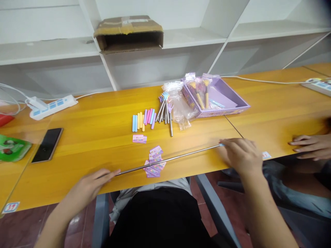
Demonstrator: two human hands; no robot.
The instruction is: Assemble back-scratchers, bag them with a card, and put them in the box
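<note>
A thin metal telescopic back scratcher [181,156] is drawn out long between my hands, just above the table's front part. My left hand [94,184] is closed on its thicker end. The fingers of my right hand [241,155], slightly blurred, close round the other end, where a bit of light blue shows. Beneath the rod lies a loose pile of small purple printed cards [154,171]. Farther back, several shorter back scratchers [162,111] with coloured hand-shaped heads lie in a bunch. Left of them are rows of pastel handle sleeves [143,120].
Clear plastic bags [181,103] lie beside a purple box [221,112] holding packaged items. A phone [48,145], power strip [55,107] and green packet [12,148] are on the left. Another person's hand [311,146] rests at the right. A cardboard box [129,26] sits on the shelf.
</note>
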